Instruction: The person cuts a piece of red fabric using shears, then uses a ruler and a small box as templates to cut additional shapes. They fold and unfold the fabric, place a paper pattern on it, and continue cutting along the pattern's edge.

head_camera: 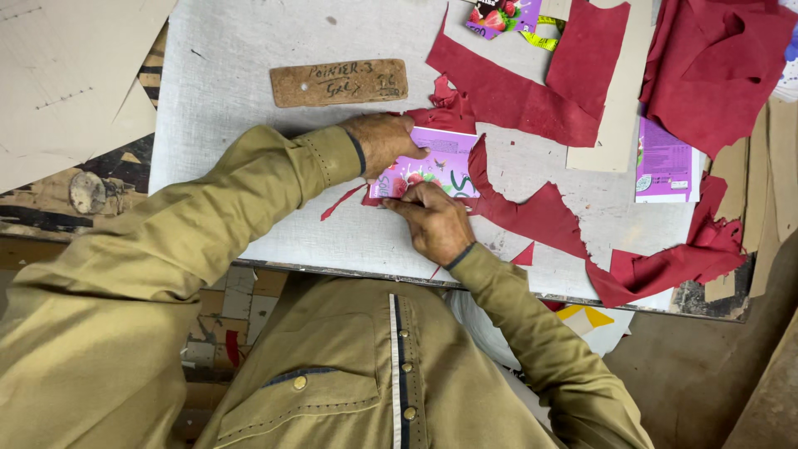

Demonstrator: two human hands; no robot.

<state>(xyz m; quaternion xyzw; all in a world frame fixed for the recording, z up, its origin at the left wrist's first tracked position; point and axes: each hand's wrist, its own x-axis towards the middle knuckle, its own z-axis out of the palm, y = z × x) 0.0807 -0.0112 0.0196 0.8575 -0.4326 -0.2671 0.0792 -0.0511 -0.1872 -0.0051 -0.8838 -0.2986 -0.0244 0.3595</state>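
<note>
Purple printed card (432, 166) lay flat over red fabric (532, 212) at the near middle of the surface (241, 75), left hand (381, 140) pressing its far edge with fingers spread, right hand (434, 220) pinching its near edge; steady, even pressure seemingly prevented slipping.

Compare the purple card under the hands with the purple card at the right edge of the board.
The near card lies landscape, pressed by both hands, on red scraps; the far card stands portrait, untouched, partly tucked under red material. The near one shows fruit pictures; the far one mostly small print. Both are purple printed card.
</note>
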